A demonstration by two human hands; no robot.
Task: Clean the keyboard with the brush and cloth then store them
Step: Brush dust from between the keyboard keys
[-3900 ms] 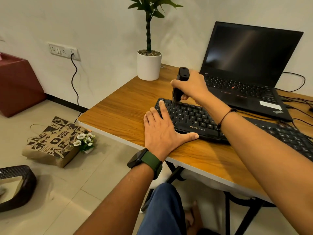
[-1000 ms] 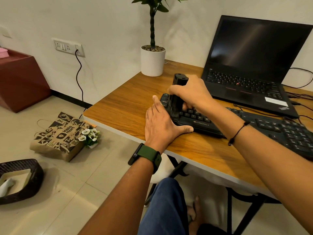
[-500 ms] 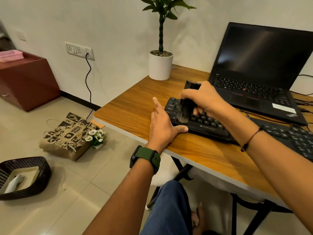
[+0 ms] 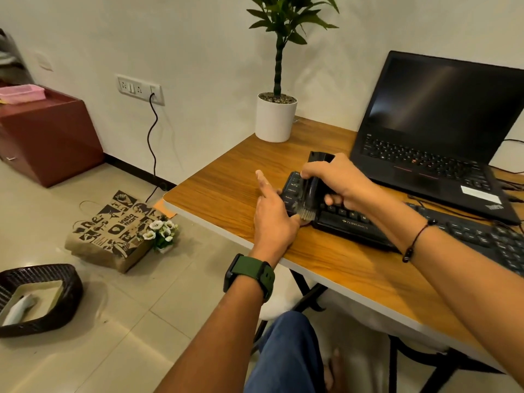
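Brush [image 4: 310, 191] swept to one keyboard's [image 4: 354, 222] left end, right hand [image 4: 337, 182] gripping it; left hand [image 4: 272, 219] flat, steadying.

The black Zebronics keyboard [image 4: 354, 222] lies flat on the wooden worktop [image 4: 226, 182], set at an angle, its left end close to the worktop's left part and its length running right and nearer. The brush [image 4: 310, 191] is black, with a chunky handle and pale grey bristles. It stands nearly upright, tilted slightly, bristles down on the keyboard's near-left corner. A white cloth [image 4: 18, 309] lies crumpled inside a dark woven basket [image 4: 56, 319] on the floor, far left.
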